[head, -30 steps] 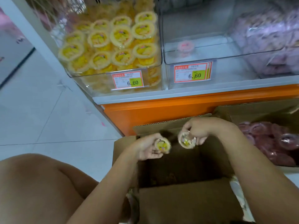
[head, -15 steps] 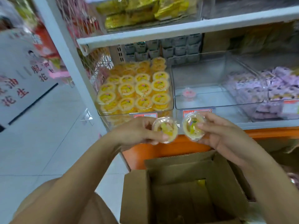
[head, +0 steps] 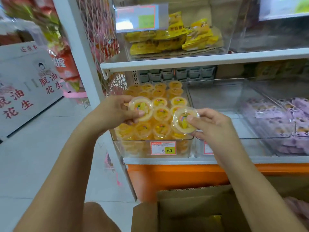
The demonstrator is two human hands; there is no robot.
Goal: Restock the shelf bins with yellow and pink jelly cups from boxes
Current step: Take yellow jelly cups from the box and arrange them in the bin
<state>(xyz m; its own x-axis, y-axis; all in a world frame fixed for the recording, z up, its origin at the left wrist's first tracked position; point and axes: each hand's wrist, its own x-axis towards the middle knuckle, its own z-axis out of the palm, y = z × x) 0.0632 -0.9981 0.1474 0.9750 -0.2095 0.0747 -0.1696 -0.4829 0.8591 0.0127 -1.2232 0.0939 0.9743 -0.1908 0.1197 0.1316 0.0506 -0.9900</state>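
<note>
My left hand grips a yellow jelly cup over the left part of the clear shelf bin, which is heaped with several yellow jelly cups. My right hand pinches a second yellow jelly cup above the bin's front right corner. Below, a brown cardboard box stands open, dark inside with a bit of yellow showing at its bottom. The clear bin to the right looks nearly bare; my right hand covers its front.
A price tag reading 6.60 hangs on the yellow bin. Purple packets fill the far right bin. The upper shelf carries a bin of yellow snack packs. An orange base panel runs under the shelf. White floor lies at left.
Both hands rose from the box to above the yellow bin, each still holding its cup. The view tilted up, showing the upper shelf.
</note>
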